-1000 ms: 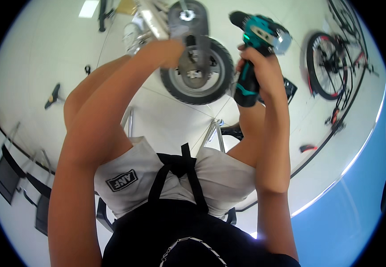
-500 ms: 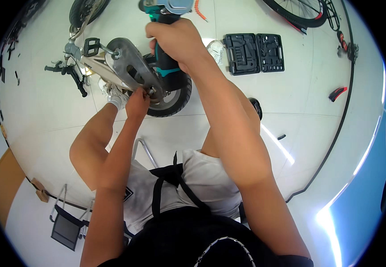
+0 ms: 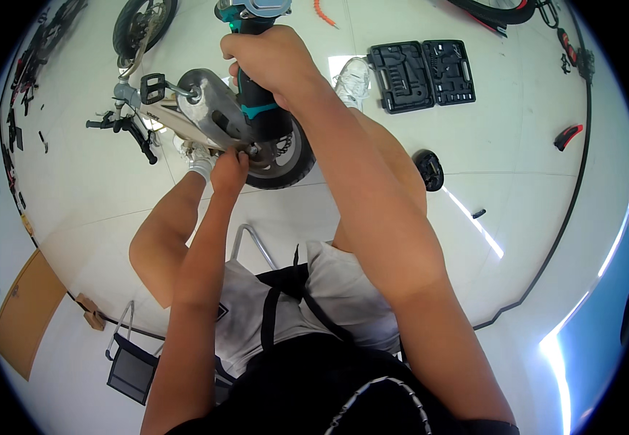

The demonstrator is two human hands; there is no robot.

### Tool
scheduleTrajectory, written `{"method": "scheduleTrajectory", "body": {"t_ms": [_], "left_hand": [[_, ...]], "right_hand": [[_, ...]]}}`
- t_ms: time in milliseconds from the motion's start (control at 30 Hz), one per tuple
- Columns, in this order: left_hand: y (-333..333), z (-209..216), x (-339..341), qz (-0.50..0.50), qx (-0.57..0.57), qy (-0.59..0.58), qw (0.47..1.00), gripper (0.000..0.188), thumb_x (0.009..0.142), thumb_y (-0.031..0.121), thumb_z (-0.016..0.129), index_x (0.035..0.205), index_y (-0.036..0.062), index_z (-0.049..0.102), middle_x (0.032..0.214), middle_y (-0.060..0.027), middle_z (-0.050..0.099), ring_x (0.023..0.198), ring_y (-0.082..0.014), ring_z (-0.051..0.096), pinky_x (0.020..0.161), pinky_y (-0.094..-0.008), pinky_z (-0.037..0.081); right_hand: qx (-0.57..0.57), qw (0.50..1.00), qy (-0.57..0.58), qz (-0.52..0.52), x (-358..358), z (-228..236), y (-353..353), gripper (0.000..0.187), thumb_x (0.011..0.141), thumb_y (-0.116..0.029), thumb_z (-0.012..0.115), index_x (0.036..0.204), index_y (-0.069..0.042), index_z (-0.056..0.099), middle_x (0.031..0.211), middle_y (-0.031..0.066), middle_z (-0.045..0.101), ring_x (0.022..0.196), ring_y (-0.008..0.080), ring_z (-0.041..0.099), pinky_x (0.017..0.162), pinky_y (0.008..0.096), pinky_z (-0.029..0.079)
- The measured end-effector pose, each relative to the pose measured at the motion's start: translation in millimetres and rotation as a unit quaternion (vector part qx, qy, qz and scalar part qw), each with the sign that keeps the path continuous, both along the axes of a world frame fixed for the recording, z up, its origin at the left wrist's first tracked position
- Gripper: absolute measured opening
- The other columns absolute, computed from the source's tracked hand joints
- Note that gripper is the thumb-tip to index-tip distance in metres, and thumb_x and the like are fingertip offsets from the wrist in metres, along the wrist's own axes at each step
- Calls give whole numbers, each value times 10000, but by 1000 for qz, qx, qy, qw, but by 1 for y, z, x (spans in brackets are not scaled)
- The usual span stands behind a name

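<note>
A small bike with a pale frame (image 3: pixel 187 125) lies tipped on the floor ahead of my knees. Its metal chain cover (image 3: pixel 209 101) and black-tyred rear wheel (image 3: pixel 301 165) are nearest me. My right hand (image 3: pixel 278 64) is wrapped round the grip of a teal and black cordless power drill (image 3: pixel 262 116), held above the wheel; its head is cut by the picture's upper edge. My left hand (image 3: pixel 229 171) is closed, its fingertips pinched by the rear axle at the cover's lower end. Whatever they grip there is hidden. A black pedal (image 3: pixel 152 88) sticks up from the crank.
An open black tool case (image 3: pixel 403 81) lies right of my foot. Beside my right knee is a round-ended black device (image 3: pixel 429 170). An orange flexible shaft (image 3: pixel 324 14), a red-black piece (image 3: pixel 568 138) and another bike's wheel (image 3: pixel 495 13) lie farther off. A chair (image 3: pixel 131 371) stands lower left.
The whole view has shifted slightly. The drill stays in my right hand and appears a little farther left over the bike. My left hand stays by the axle.
</note>
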State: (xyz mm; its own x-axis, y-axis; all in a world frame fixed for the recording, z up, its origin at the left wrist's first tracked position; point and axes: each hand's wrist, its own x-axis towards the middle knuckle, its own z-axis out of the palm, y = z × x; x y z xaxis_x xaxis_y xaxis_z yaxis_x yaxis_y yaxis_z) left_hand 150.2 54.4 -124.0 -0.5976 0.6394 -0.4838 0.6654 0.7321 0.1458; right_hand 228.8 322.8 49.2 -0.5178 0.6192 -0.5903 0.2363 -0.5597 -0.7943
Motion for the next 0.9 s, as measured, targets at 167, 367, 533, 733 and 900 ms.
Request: {"method": "scheduleTrajectory", "body": {"t_ms": [167, 367, 533, 733, 900], "left_hand": [[4, 65, -61, 115, 116, -20, 986, 324, 885, 319, 598, 876, 4, 678, 831, -224, 686, 859, -424, 666, 745, -496, 519], [-66, 182, -192, 222, 215, 54, 950, 282, 921, 215, 561, 755, -12, 589, 685, -71, 644, 657, -131, 602, 631, -301, 479], [-226, 128, -235, 455, 134, -60, 878, 267, 871, 245, 624, 694, 52, 572, 670, -56, 636, 589, -132, 608, 521, -290, 452], [-313, 38, -198, 491, 48, -24, 869, 335, 798, 228, 671, 944, -74, 674, 756, -114, 693, 587, -184, 626, 558, -324, 497], [-371, -14, -219, 345, 39, 42, 937, 303, 835, 296, 724, 1062, 97, 702, 816, -88, 704, 647, -140, 637, 582, -299, 507]], "right_hand": [[29, 999, 1, 46, 3, 2, -4, 217, 737, -168, 676, 814, 36, 664, 682, 111, 647, 598, 185, 615, 587, 326, 513], [33, 996, -46, 75, -5, -5, -10, 207, 749, -181, 677, 817, 14, 655, 700, 96, 651, 628, 169, 619, 633, 304, 515], [-1, 998, -9, 63, -24, 3, -31, 212, 776, -188, 686, 840, 12, 649, 712, 90, 661, 627, 169, 641, 622, 303, 519], [45, 989, -92, 107, -19, 6, -42, 197, 755, -174, 639, 701, 15, 644, 641, 82, 638, 584, 164, 603, 569, 303, 471], [114, 971, -139, 156, -18, -16, -53, 263, 733, -261, 658, 650, -12, 678, 627, 66, 652, 595, 156, 590, 577, 315, 442]]}}
